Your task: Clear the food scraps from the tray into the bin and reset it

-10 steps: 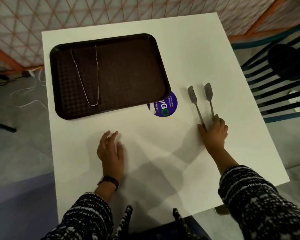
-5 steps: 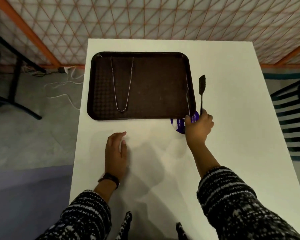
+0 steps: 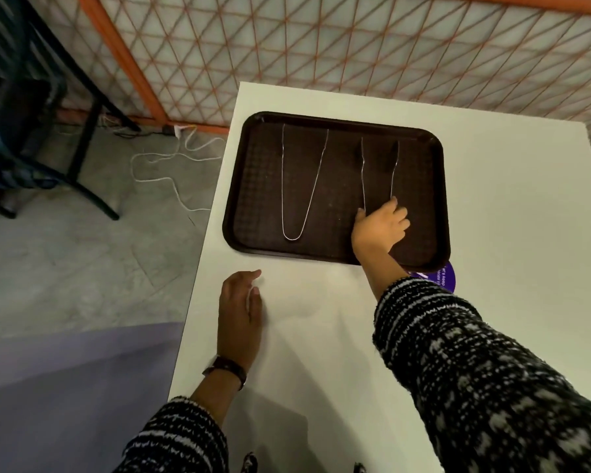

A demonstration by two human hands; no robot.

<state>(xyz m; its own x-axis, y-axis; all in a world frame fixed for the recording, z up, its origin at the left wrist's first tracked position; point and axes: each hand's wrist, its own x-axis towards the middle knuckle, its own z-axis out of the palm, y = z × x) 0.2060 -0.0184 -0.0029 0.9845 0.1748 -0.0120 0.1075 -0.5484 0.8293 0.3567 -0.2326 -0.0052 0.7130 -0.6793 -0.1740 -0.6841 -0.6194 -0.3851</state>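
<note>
A dark brown tray (image 3: 260,186) lies on the white table (image 3: 512,233). Thin wire tongs (image 3: 318,179) rest on the tray's left half, arms pointing away from me. A second pair of metal tongs (image 3: 364,172) lies on the tray's right half, and my right hand (image 3: 377,230) is closed around its near hinged end. My left hand (image 3: 239,315) rests flat on the table in front of the tray, fingers together, holding nothing. No food scraps or bin are visible.
A round purple sticker (image 3: 444,276) peeks from under the tray's near right corner. An orange lattice fence (image 3: 321,46) stands behind the table. White cables (image 3: 171,169) lie on the floor at left, beside a black table stand (image 3: 89,165).
My right hand has carried the metal tongs from the table at right onto the tray's right half. My left hand has stayed flat on the table. The view has shifted.
</note>
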